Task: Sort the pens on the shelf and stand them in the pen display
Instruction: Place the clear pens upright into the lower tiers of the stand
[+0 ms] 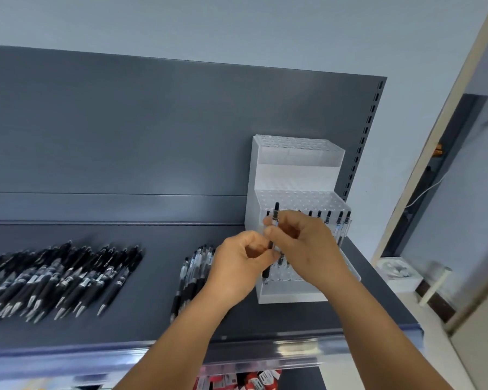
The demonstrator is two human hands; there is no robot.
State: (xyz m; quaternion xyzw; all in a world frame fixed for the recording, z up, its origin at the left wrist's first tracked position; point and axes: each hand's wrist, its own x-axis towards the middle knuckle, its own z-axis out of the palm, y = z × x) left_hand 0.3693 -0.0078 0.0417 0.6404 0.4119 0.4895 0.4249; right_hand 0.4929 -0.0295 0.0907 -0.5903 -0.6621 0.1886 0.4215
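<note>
Pinching upright black-and-clear pen point(273, 229) | right hand point(302, 243), left hand point(243, 266) fingers grasping it | before tiered display point(293, 175)

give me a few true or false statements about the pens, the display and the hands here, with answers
1. The right hand pinches a pen upright in front of the pen display. True.
2. The display's top tier is full of pens. False: its holes are empty; pens stand only in the lower tiers.
3. A big pile of black pens lies on the shelf left of the hands. True.
4. The left hand rests flat on the shelf. False: it is raised, fingers curled at the pen's lower part.
5. The display lies tipped over. False: it stands upright.
</note>
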